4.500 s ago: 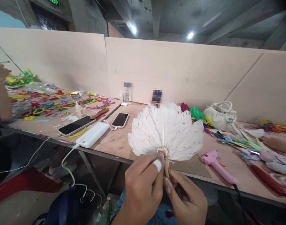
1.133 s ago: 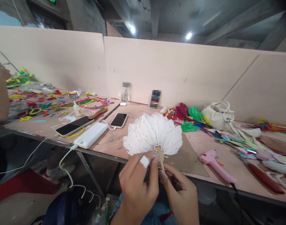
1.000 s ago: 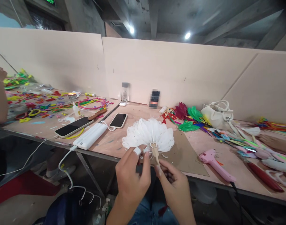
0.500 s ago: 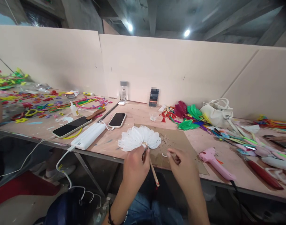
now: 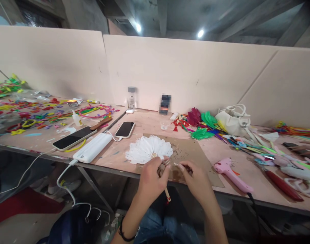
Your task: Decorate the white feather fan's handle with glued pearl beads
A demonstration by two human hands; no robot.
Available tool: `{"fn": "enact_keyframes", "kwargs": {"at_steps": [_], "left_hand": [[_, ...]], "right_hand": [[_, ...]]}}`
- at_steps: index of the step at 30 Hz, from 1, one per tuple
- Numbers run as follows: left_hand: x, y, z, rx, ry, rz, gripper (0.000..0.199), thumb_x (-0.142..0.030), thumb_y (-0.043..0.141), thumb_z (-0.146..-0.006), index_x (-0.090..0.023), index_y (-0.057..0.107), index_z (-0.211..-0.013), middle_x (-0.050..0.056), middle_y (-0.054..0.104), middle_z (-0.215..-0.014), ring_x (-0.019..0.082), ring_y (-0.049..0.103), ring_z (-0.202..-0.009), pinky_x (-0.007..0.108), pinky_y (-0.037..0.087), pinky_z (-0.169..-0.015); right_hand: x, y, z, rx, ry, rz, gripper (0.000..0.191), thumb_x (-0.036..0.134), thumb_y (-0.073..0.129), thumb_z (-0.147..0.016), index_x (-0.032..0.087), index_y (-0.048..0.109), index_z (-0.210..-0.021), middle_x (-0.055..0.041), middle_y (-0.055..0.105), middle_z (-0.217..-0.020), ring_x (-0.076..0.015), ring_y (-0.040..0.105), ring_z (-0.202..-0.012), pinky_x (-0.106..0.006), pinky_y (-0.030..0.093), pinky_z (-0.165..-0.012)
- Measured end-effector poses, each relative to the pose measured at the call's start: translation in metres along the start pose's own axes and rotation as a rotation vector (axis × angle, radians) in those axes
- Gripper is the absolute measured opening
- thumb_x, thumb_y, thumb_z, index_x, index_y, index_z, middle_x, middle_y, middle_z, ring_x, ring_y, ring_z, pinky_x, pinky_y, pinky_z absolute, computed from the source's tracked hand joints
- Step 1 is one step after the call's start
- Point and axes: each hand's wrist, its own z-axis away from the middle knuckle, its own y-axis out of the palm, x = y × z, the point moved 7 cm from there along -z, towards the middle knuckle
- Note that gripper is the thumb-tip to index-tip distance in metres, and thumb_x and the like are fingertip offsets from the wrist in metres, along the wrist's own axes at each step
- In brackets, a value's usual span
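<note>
A white feather fan [image 5: 147, 149] lies spread near the table's front edge. Its wooden handle [image 5: 167, 195] slants down past the edge, with red at the tip, and is partly hidden by my left hand [image 5: 155, 174]. That hand is over the handle just right of the fan's base, thumb and fingers curved and a little apart, with nothing clearly visible between them. To the right, my right hand [image 5: 197, 174] pinches a small white piece [image 5: 176, 164] between thumb and forefinger, close to the left fingertips. Beneath both lies a brown cardboard sheet [image 5: 200, 159] with dark specks.
A pink glue gun [image 5: 232, 176] and a red-handled tool [image 5: 284, 185] lie at right. Coloured feathers [image 5: 202, 125] and a white bag [image 5: 232, 120] stand behind. Leftward are a white power bank [image 5: 92, 148], phones [image 5: 124, 129], a glue bottle [image 5: 77, 118] and a small clear cup [image 5: 164, 126].
My left hand has come off the fan's base and shifted slightly right. My right hand has moved a little closer to it, now with the small white piece at its fingertips.
</note>
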Motion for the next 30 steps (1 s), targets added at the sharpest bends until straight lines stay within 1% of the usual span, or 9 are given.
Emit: {"fn": "enact_keyframes", "kwargs": {"at_steps": [3, 5, 8, 11, 14, 18, 22, 26, 30], "left_hand": [[-0.004, 0.006, -0.007, 0.045, 0.033, 0.060, 0.012, -0.014, 0.066, -0.091, -0.017, 0.076, -0.097, 0.005, 0.074, -0.084, 0.021, 0.072, -0.082, 0.031, 0.056, -0.075], [-0.005, 0.011, -0.013, 0.080, 0.065, 0.065, 0.010, -0.014, 0.068, -0.091, -0.017, 0.076, -0.095, 0.006, 0.074, -0.086, 0.022, 0.072, -0.086, 0.032, 0.055, -0.078], [-0.003, 0.020, -0.018, 0.134, 0.077, 0.078, 0.009, -0.017, 0.073, -0.091, -0.018, 0.077, -0.099, 0.008, 0.076, -0.096, 0.023, 0.072, -0.093, 0.033, 0.055, -0.083], [0.001, 0.027, -0.018, 0.178, 0.073, 0.063, 0.005, -0.017, 0.075, -0.090, -0.018, 0.077, -0.095, 0.006, 0.076, -0.092, 0.022, 0.071, -0.089, 0.031, 0.052, -0.080], [0.005, 0.029, -0.017, 0.176, 0.059, 0.044, 0.001, -0.016, 0.076, -0.090, -0.016, 0.075, -0.090, 0.006, 0.074, -0.087, 0.022, 0.069, -0.086, 0.030, 0.049, -0.076], [0.009, 0.029, -0.015, 0.159, 0.042, 0.011, 0.014, -0.020, 0.072, -0.093, -0.016, 0.068, -0.080, 0.004, 0.067, -0.078, 0.021, 0.064, -0.079, 0.030, 0.042, -0.072], [0.009, 0.029, -0.014, 0.151, 0.048, -0.002, 0.029, -0.021, 0.064, -0.097, -0.018, 0.056, -0.070, 0.000, 0.056, -0.069, 0.017, 0.053, -0.070, 0.029, 0.035, -0.067], [0.007, 0.027, -0.014, 0.135, 0.060, 0.006, 0.035, -0.023, 0.060, -0.098, -0.019, 0.046, -0.066, -0.003, 0.048, -0.066, 0.016, 0.047, -0.067, 0.029, 0.030, -0.065], [0.007, 0.023, -0.014, 0.098, 0.057, 0.026, 0.043, -0.025, 0.059, -0.098, -0.021, 0.037, -0.062, -0.004, 0.040, -0.062, 0.015, 0.041, -0.063, 0.029, 0.027, -0.063]], "right_hand": [[0.000, -0.001, -0.001, -0.004, 0.000, -0.060, 0.034, 0.043, 0.051, -0.102, 0.018, 0.073, -0.097, -0.0073, 0.071, -0.092, -0.0252, 0.064, -0.082, -0.033, 0.044, -0.071], [0.002, -0.001, -0.001, 0.005, -0.016, -0.100, 0.033, 0.042, 0.051, -0.103, 0.018, 0.073, -0.098, -0.0063, 0.071, -0.092, -0.0242, 0.064, -0.081, -0.033, 0.045, -0.072], [0.006, -0.002, -0.001, 0.007, -0.048, -0.145, 0.032, 0.043, 0.052, -0.104, 0.019, 0.073, -0.099, -0.0056, 0.070, -0.097, -0.0235, 0.064, -0.087, -0.032, 0.045, -0.075], [0.010, -0.003, 0.000, 0.010, -0.077, -0.177, 0.031, 0.043, 0.052, -0.105, 0.021, 0.072, -0.100, -0.0048, 0.069, -0.101, -0.0230, 0.063, -0.091, -0.031, 0.045, -0.077], [0.011, -0.005, 0.001, -0.004, -0.086, -0.215, 0.028, 0.041, 0.053, -0.107, 0.021, 0.072, -0.101, -0.0038, 0.068, -0.099, -0.0221, 0.062, -0.089, -0.030, 0.044, -0.075], [0.012, -0.006, 0.002, -0.013, -0.077, -0.241, 0.027, 0.042, 0.055, -0.107, 0.022, 0.071, -0.099, -0.0031, 0.067, -0.097, -0.0218, 0.061, -0.086, -0.031, 0.044, -0.072], [0.009, -0.005, 0.002, -0.022, -0.061, -0.245, 0.027, 0.043, 0.055, -0.106, 0.021, 0.071, -0.100, -0.0032, 0.067, -0.097, -0.0220, 0.061, -0.085, -0.031, 0.044, -0.072], [0.008, -0.006, 0.002, -0.042, -0.060, -0.207, 0.028, 0.044, 0.055, -0.106, 0.021, 0.071, -0.099, -0.0025, 0.067, -0.095, -0.0215, 0.061, -0.083, -0.031, 0.044, -0.071], [0.004, -0.009, 0.001, -0.077, -0.049, -0.164, 0.029, 0.044, 0.053, -0.105, 0.021, 0.071, -0.098, -0.0032, 0.067, -0.094, -0.0218, 0.062, -0.082, -0.031, 0.045, -0.070]]}}
